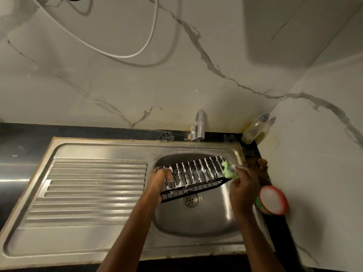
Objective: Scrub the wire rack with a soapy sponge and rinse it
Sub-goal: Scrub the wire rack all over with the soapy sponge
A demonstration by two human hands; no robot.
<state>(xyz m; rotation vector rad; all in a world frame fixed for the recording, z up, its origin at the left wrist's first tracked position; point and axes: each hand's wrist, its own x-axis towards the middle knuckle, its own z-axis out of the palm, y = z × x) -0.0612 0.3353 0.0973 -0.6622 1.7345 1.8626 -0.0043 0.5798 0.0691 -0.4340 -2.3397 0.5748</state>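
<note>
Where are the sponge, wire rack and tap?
sponge [229,170], head view, green middle.
wire rack [193,174], head view, soapy tines at centre.
tap [200,124], head view, spout body.

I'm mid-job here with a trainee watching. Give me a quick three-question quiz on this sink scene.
1. True or false: the wire rack lies flat on the draining board.
2. Which hand holds the green sponge? A) left hand B) right hand C) neither
3. Fill in: a thin stream of water runs from the ____ into the sink basin.

Key
1. False: it is held tilted over the basin, with the left hand gripping its left end.
2. B: the sponge is against the rack's right end.
3. Tap.
</note>
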